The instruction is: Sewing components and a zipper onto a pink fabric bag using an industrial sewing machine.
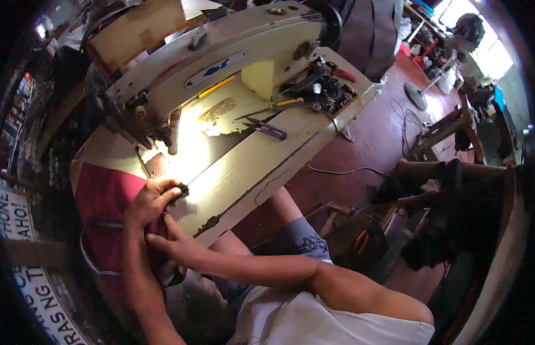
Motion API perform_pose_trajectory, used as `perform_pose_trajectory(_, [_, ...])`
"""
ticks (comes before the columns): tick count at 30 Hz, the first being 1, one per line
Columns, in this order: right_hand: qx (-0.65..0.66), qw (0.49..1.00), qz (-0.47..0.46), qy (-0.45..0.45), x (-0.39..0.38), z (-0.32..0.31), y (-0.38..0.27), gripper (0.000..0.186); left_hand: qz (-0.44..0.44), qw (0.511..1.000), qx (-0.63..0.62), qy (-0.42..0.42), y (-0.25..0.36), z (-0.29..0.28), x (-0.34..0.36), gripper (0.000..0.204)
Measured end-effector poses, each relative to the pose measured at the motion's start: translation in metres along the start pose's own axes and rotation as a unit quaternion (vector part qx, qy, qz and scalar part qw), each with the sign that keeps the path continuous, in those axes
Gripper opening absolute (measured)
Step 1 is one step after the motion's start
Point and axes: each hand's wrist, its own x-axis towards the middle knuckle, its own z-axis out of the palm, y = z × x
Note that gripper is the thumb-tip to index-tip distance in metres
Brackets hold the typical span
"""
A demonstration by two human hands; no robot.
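Note:
Under the lit needle area of a cream sewing machine (221,63), a dark red cloth piece (115,192) with pale edging lies on the table's left end and hangs over its front. Above it, my left hand (149,198) is closed, pinching a small black piece (183,189) whose exact kind I cannot make out. Just below, my right hand (178,244) reaches across beside the left wrist and touches the red cloth. Its thumb and forefinger are stretched apart; the other fingers are mostly hidden.
On the machine table (244,184) lie purple-handled snips (270,130), a yellow-handled screwdriver (287,104) and a tray of small dark metal parts (339,100). A fan (417,95) stands on the red floor. Wooden bins with dark cloth (440,224) are at the right.

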Motion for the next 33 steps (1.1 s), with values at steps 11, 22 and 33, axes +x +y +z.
perform_pose_trajectory(11, [-0.6,0.693,-0.222,0.332,-0.037,-0.295,-0.283,0.024,-0.051,0.998,-0.033,-0.027,-0.004,-0.002,0.001,0.012])
perform_pose_trajectory(22, [-0.686,0.659,-0.063,0.303,0.014,-0.476,-0.421,0.042,-0.019,0.992,-0.123,0.025,-0.005,-0.012,0.007,0.007])
perform_pose_trajectory(33, [-0.435,0.871,-0.11,0.202,-0.047,-0.179,-0.215,0.02,0.124,0.968,0.156,0.155,-0.021,0.011,0.003,0.023])
